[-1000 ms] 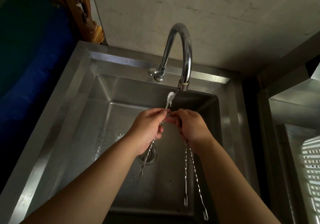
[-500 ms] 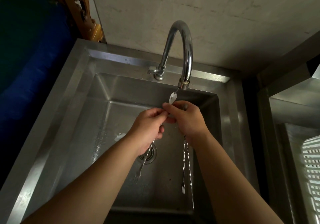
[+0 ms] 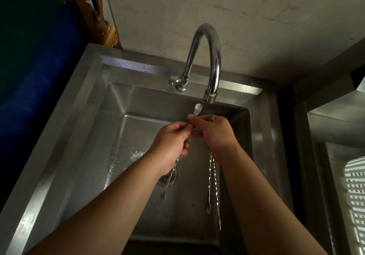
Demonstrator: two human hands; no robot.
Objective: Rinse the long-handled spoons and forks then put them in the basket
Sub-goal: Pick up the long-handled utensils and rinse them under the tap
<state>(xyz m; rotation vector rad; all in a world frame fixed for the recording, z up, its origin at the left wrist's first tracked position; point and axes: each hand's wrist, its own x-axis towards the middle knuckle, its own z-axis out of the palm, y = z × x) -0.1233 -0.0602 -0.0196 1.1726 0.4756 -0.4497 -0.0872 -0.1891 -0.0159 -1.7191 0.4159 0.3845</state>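
We see the left hand (image 3: 169, 144) clenching a twisted steel long-handled spoon (image 3: 197, 108) under the chrome gooseneck tap (image 3: 209, 95); right hand (image 3: 215, 134) grips two steel forks (image 3: 212, 179) over the steel sink (image 3: 83, 136); white slotted basket (image 3: 355, 191) at 3 o'clock.

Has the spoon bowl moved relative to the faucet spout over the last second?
Yes. The spoon bowl has risen toward the faucet spout; it now sits just below and left of the outlet, closer than before.
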